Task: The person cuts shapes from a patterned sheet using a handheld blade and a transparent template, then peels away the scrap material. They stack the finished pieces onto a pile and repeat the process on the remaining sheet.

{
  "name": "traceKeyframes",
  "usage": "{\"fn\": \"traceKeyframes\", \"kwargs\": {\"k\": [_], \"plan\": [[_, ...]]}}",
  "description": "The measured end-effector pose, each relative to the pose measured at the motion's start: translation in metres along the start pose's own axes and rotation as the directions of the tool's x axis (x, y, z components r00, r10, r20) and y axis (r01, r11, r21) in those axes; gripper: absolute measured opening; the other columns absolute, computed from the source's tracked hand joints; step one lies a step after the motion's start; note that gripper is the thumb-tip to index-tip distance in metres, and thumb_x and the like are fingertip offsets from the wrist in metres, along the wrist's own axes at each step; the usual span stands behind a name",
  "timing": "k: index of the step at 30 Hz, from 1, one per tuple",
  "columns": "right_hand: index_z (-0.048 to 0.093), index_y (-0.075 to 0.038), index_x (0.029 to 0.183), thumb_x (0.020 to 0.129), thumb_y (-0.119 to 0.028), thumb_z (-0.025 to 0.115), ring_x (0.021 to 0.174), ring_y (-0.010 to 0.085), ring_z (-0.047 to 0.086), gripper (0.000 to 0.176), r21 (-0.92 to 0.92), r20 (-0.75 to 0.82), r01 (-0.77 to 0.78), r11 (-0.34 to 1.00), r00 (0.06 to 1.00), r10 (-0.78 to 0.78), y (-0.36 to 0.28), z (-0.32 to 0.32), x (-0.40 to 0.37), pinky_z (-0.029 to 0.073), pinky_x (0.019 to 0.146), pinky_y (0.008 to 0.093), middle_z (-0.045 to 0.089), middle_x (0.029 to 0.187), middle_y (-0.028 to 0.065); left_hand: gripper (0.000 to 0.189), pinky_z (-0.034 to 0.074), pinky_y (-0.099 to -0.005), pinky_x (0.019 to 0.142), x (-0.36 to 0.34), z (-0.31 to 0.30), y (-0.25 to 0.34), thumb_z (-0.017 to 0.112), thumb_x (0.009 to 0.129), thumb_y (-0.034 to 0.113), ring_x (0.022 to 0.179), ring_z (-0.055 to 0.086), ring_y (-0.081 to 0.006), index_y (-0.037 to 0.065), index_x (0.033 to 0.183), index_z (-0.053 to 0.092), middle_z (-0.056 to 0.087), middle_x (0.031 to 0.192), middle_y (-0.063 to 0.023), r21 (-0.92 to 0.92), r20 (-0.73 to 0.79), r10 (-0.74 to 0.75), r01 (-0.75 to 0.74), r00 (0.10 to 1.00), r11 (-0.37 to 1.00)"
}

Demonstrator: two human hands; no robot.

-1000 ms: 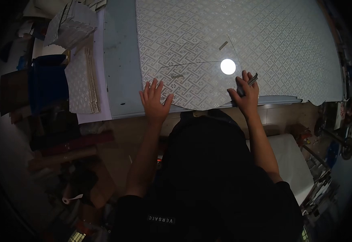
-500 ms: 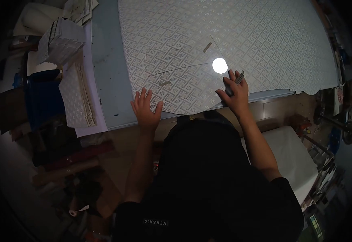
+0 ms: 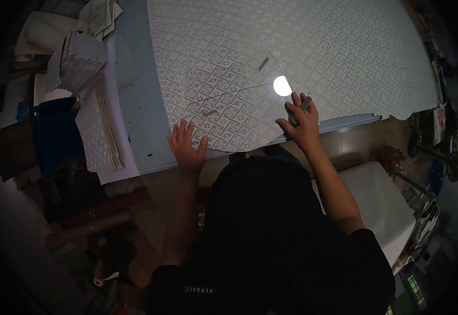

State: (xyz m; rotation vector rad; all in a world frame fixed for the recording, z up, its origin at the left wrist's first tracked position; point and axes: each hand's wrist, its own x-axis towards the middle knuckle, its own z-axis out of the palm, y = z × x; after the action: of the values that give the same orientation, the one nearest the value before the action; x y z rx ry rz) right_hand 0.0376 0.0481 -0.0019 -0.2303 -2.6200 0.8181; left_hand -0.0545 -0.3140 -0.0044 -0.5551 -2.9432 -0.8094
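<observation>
My left hand (image 3: 188, 149) lies palm down, fingers spread, on the near left part of a pale patterned sheet (image 3: 344, 58) on the table. A clear flat panel (image 3: 229, 94) rests on the sheet, its straight edges showing as thin lines. Two short narrow strips, one farther back (image 3: 263, 64) and one near my left fingers (image 3: 209, 113), lie within its outline. My right hand (image 3: 303, 123) is at the panel's right side, fingers curled around a grey metal cutter-like tool (image 3: 305, 103). Its fingertips are right by a bright lamp reflection (image 3: 282, 86).
Stacked patterned pieces (image 3: 95, 131) sit on the table's left side (image 3: 134, 105), with folded sheets (image 3: 79, 58) behind them. A blue container (image 3: 55, 134) stands farther left. To my right is a white-covered surface (image 3: 376, 205). Rolls (image 3: 89, 228) lie at lower left.
The view has shifted slightly, so the sheet and both hands appear a little farther left. The lamp reflection is now cut off along its right side. Both hands keep nearly the same pose.
</observation>
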Motion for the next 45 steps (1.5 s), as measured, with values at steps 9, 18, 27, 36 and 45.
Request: {"fn": "traceKeyframes", "kwargs": {"k": [9,18,27,36,45], "plan": [[0.064,0.0,0.111,0.08,-0.022,0.088,0.121,0.0243,0.064,0.044,0.474,-0.149,-0.285,0.833,0.907,0.395,-0.01,-0.014,0.003,0.05,0.098,0.0353,0.073,0.116,0.0156,0.063,0.013,-0.0689,0.119,0.003,-0.001,0.003,0.075,0.089,0.038,0.149,0.032,-0.041,0.008,0.142,0.058,0.046,0.156,-0.0138,-0.011,0.012,-0.032,0.032,0.999,0.999],[0.06,-0.003,0.095,0.096,-0.013,0.066,0.068,0.0053,0.047,0.012,0.399,-0.01,-0.548,0.735,0.799,0.601,0.003,-0.109,0.009,0.041,0.062,0.0236,0.056,0.073,-0.0021,0.064,0.013,-0.069,0.119,0.001,-0.001,0.002,0.075,0.088,0.038,0.149,0.032,-0.0411,0.007,0.141,0.058,0.045,0.157,-0.0142,-0.008,0.027,-0.037,0.037,0.999,0.999],[0.067,-0.001,0.105,0.092,-0.009,0.071,0.08,0.0099,0.067,0.016,0.617,0.194,-0.583,0.529,0.764,0.615,-0.017,-0.095,-0.013,0.051,0.071,0.0245,0.072,0.086,0.0032,0.054,0.021,-0.0643,0.115,0.007,-0.008,0.005,0.076,0.089,0.032,0.141,0.04,-0.0418,0.004,0.133,0.062,0.051,0.148,-0.0191,0.065,-0.006,0.054,-0.054,0.999,0.996],[0.067,-0.001,0.11,0.092,-0.01,0.072,0.085,0.0193,0.075,0.021,0.233,0.173,-0.463,0.855,0.885,0.432,-0.05,-0.067,-0.015,0.056,0.075,0.0313,0.076,0.09,0.0142,0.04,0.05,-0.046,0.093,0.106,0.023,0.113,0.078,0.084,0.024,0.106,0.058,-0.0376,0.002,0.115,0.065,0.06,0.113,-0.017,-0.125,0.244,0.317,-0.294,0.916,0.948],[0.067,-0.005,0.112,0.091,-0.014,0.074,0.085,0.035,0.074,0.024,0.136,0.235,-0.451,0.882,0.88,0.413,-0.057,-0.051,-0.015,0.056,0.072,0.0374,0.074,0.091,0.0182,0.09,0.051,-0.0454,0.098,0.14,0.045,0.205,0.09,0.07,0.042,0.12,0.052,-0.0374,0.009,0.142,0.048,0.051,0.131,-0.0165,0.211,0.597,0.161,-0.348,0.786,0.913]]}}
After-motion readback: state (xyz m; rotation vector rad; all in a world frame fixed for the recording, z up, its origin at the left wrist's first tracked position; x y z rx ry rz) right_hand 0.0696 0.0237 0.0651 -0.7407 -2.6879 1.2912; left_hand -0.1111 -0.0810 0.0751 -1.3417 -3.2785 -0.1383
